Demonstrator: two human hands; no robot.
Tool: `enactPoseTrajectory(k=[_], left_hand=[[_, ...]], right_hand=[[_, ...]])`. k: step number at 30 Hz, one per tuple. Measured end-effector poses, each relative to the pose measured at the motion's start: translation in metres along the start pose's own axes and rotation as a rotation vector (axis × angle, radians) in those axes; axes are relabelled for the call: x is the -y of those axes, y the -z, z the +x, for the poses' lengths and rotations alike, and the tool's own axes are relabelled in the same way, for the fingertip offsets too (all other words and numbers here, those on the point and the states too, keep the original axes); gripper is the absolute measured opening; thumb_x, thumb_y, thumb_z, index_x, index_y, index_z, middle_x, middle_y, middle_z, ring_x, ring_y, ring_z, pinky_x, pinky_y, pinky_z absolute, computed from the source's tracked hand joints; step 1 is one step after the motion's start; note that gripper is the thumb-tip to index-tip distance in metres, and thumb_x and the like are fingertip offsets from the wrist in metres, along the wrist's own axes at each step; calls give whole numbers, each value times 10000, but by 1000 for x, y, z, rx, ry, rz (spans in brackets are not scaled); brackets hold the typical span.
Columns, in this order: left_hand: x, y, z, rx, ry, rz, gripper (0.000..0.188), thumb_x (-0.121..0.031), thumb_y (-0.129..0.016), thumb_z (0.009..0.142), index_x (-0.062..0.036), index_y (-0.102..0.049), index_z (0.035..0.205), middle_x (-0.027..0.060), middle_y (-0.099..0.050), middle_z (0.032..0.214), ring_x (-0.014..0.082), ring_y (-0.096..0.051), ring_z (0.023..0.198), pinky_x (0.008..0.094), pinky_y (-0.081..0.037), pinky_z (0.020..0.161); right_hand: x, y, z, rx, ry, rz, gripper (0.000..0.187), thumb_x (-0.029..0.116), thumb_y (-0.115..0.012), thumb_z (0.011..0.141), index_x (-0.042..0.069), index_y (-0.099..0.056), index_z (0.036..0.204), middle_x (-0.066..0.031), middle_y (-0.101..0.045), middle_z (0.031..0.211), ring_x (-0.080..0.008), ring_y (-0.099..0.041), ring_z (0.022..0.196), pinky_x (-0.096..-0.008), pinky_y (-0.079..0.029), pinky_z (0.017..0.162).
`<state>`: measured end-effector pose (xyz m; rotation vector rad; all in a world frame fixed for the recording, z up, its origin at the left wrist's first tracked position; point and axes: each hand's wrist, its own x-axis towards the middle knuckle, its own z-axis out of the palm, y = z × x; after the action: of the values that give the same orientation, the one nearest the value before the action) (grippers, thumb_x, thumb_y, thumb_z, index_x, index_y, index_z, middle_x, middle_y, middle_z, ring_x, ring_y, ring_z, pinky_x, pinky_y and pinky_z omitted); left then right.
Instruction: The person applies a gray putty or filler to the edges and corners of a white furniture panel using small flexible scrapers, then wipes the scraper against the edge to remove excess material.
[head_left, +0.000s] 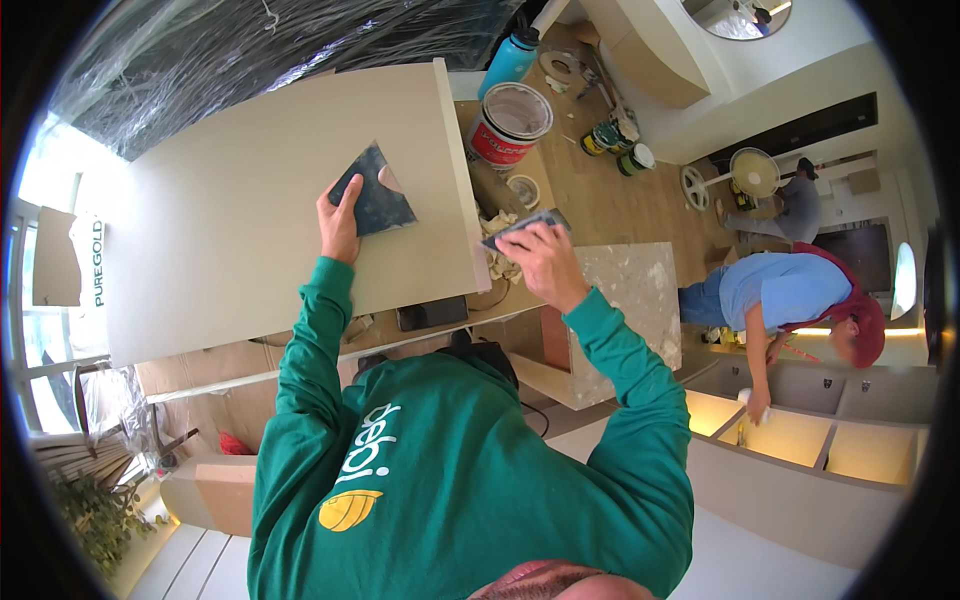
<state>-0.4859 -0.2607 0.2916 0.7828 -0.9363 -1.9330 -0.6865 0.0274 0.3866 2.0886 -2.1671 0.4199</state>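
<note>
My left hand (341, 225) grips a dark blue-grey flat putty scraper (380, 200), thumb on its upper face; a small pale pinkish patch, probably filler, sits near its right edge. The scraper is over a large pale beige panel (220, 220); whether it touches cannot be told. My right hand (548, 265) is closed around a second dark scraper (553, 216), just off the panel's right end. A light strip (458, 150) runs along that end. Crumpled cloth (506, 268) shows beneath the right hand, partly hidden by it.
Beyond the panel's right end stand a filler-smeared bucket (517, 112) and a blue bottle (509, 62). A dark phone-like slab (432, 313) lies by the near edge. A spattered board (635, 300) is at right. One co-worker (790, 290) bends over lit compartments; another (798, 205) is farther back.
</note>
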Motion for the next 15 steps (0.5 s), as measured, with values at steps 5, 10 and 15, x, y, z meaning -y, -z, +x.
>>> enactPoseTrajectory(k=[5,10,15], left_hand=[[-1,0,0,-9,-2,-3,479,-232,-787,950,48,-585,1282,110,-696,1111,165,-692,940,301,-582,793],[-6,-6,-7,32,13,-12,387,-214,-770,961,43,-632,1216,91,-708,1064,157,-692,919,293,-578,778],[-1,-7,-7,-114,-66,-5,279,-205,-743,980,39,-689,1103,71,-720,991,147,-692,891,286,-572,769]], right_hand=[[-15,-18,27,-22,44,-12,365,56,-616,839,89,-742,1181,-1,-681,1139,-212,-566,1062,-401,-421,889],[1,-22,2,70,73,-22,345,86,-594,859,71,-738,1173,-7,-680,1138,-216,-567,1068,-408,-423,897],[26,-6,-27,146,102,-26,347,98,-592,864,63,-734,1177,-9,-683,1150,-219,-568,1060,-412,-427,900]])
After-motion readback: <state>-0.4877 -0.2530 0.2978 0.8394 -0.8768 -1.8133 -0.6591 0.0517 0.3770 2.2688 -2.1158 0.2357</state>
